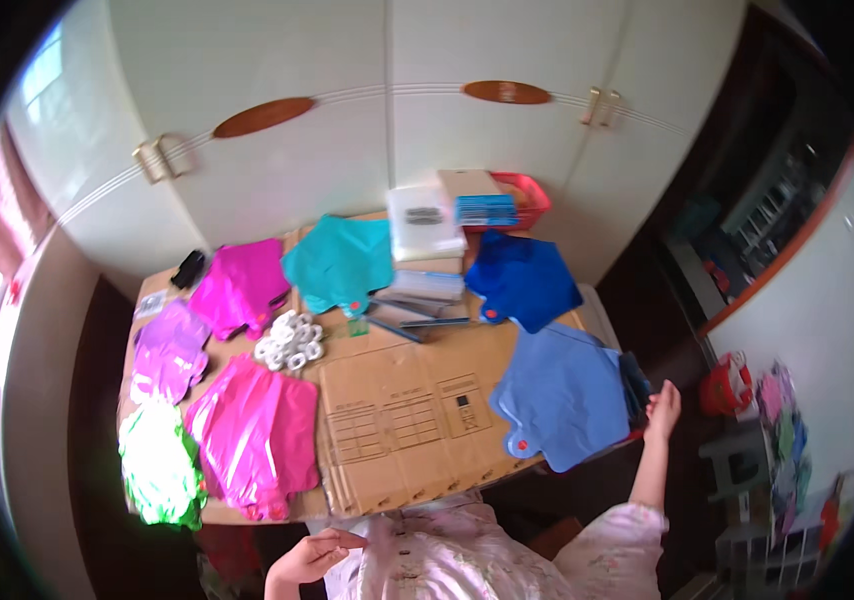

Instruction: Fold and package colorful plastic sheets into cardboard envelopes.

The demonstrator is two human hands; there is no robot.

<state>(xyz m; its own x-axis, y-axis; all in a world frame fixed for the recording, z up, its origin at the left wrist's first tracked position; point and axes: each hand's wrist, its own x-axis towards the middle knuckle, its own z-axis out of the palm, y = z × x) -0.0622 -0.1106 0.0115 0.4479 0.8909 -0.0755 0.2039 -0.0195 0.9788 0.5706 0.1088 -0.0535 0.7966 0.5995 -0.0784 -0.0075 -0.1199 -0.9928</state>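
Off the table's right edge, my right hand (pixel 663 411) is beside a dark pile (pixel 635 384). Its fingers are curled in; whatever they may hold is too small to make out. A stack of light blue plastic sheets or bags (pixel 562 395) lies just left of that pile. Low in front of my body, at the near table edge, my left hand (pixel 315 556) has its fingers stretched out, with nothing seen in it. Nearest to it on the table is a shiny pink stack (pixel 257 430).
Cardboard (pixel 397 480) covers the table. Around it lie teal (pixel 339 262), magenta (pixel 241 285), purple (pixel 169 350), bright green (pixel 159 462) and dark blue stacks (pixel 522 275), several white rings (pixel 290 340), clear packs (pixel 425 222) and a red basket (pixel 537 203). Cabinets (pixel 287 60) stand behind.
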